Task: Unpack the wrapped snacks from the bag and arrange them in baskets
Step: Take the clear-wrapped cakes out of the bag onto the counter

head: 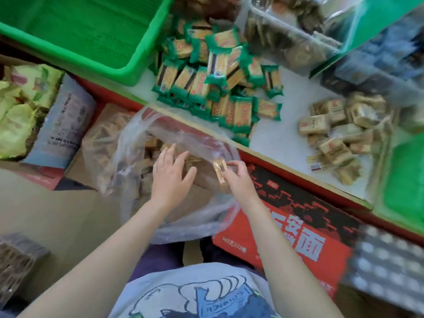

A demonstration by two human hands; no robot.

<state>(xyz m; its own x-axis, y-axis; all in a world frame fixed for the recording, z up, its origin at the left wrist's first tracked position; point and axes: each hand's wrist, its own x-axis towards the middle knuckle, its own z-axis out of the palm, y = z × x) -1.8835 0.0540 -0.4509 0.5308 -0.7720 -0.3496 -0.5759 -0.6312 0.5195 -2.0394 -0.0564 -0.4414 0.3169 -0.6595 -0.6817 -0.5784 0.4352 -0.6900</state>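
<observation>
A clear plastic bag (128,143) of tan wrapped snacks lies open in a cardboard box below the shelf. My left hand (171,173) reaches into its mouth with fingers spread and straight, holding nothing. My right hand (238,177) pinches one tan wrapped snack (220,172) at the bag's right edge. On the white shelf lie a pile of green-wrapped snacks (220,88) and a pile of tan wrapped snacks (337,131). An empty green basket (128,65) stands at the upper left.
A red carton with printed characters (298,228) sits to the right of the bag. A second green basket (403,187) is at the far right. Clear tubs of snacks (286,31) stand at the back. Yellow-green packets (20,106) fill a box at the left.
</observation>
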